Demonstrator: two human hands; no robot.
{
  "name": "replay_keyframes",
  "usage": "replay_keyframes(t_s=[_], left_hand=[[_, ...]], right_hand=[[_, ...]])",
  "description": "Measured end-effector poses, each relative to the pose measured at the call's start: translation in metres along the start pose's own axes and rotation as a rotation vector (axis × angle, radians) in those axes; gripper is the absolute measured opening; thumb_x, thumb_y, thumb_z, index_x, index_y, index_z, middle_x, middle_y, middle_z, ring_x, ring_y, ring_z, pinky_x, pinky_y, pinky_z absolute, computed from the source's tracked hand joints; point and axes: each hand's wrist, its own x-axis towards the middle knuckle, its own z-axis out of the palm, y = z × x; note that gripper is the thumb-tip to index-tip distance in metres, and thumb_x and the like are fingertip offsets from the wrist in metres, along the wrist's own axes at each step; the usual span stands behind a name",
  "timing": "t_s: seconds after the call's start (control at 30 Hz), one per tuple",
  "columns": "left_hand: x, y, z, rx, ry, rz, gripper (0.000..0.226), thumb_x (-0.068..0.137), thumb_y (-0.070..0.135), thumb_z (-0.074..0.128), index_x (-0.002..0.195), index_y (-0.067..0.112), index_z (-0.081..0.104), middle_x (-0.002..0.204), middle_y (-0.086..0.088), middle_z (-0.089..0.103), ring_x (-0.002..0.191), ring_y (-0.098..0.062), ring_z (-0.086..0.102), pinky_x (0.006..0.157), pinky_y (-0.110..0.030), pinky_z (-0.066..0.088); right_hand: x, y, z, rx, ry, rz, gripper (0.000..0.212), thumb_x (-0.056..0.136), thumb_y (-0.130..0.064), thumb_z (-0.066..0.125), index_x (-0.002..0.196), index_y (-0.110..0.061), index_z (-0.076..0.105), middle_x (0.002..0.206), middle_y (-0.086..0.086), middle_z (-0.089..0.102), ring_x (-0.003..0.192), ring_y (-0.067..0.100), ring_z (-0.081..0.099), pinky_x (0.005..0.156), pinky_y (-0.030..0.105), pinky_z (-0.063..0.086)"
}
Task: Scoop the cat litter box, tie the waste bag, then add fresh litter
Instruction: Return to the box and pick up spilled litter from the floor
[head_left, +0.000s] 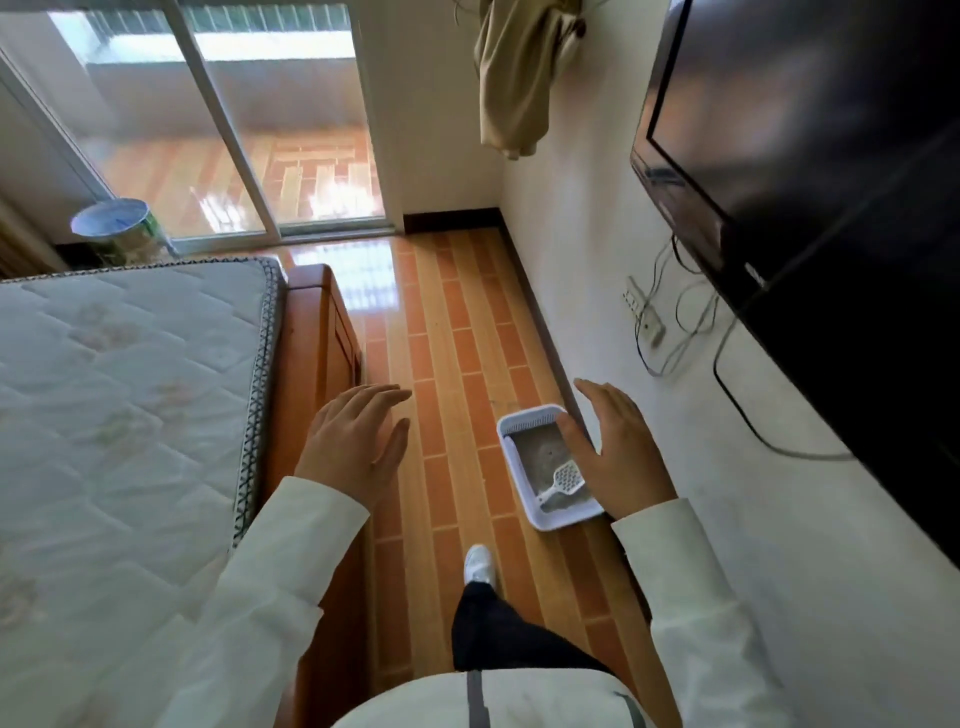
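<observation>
Nearest, cream sleeves, a dark trouser leg and a white shoe (478, 564) stepping on the striped wooden floor (447, 332). Both hands raised, well apart, fingers straight and relaxed, gripping nothing: left hand (356, 447) in front of the bed's wooden frame (322, 364), right hand (615, 452) close by the white wall (582, 260). Down on the floor between them, nearer the right hand and partly hidden behind it: white litter box (519, 467) set against the skirting, grey litter (540, 454) inside, slotted white scoop (563, 480) lying in it. Left, bare quilted mattress (119, 389). Right, dark wall-mounted television (810, 182) with cables (685, 322) hanging beneath. Farther off, round tin (117, 228), sliding glass door (234, 119), beige garment (519, 78) hung on the wall.
</observation>
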Motion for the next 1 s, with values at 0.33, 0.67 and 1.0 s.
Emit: replay_keyframes(t_s=[0.33, 0.67, 1.0], left_hand=[[0.214, -0.053, 0.015, 0.001, 0.036, -0.044, 0.039, 0.091, 0.038, 0.041, 0.118, 0.019, 0.061, 0.121, -0.004, 0.063, 0.116, -0.027, 0.056, 0.096, -0.051, 0.046], [0.41, -0.136, 0.075, -0.022, -0.101, 0.098, 0.046, 0.09, 0.04, 0.035, 0.12, 0.016, 0.061, 0.121, -0.004, 0.063, 0.115, -0.027, 0.056, 0.096, -0.049, 0.046], [0.653, -0.186, 0.122, 0.015, -0.34, 0.428, 0.044, 0.091, 0.04, 0.034, 0.12, 0.019, 0.06, 0.121, -0.001, 0.063, 0.117, -0.025, 0.055, 0.099, -0.048, 0.043]], right_hand=[[0.224, -0.018, -0.006, -0.051, 0.034, -0.071, 0.048, 0.097, -0.035, 0.045, 0.14, -0.015, 0.041, 0.145, 0.005, 0.042, 0.138, 0.018, 0.03, 0.109, 0.026, 0.024], [0.396, 0.007, 0.036, -0.068, 0.118, 0.103, 0.046, 0.096, -0.036, 0.046, 0.136, -0.014, 0.045, 0.14, 0.005, 0.048, 0.132, 0.019, 0.039, 0.106, 0.024, 0.028], [0.55, -0.003, 0.069, -0.008, 0.316, 0.382, 0.044, 0.095, -0.035, 0.05, 0.134, -0.013, 0.048, 0.135, 0.008, 0.051, 0.128, 0.022, 0.044, 0.105, 0.035, 0.041]])
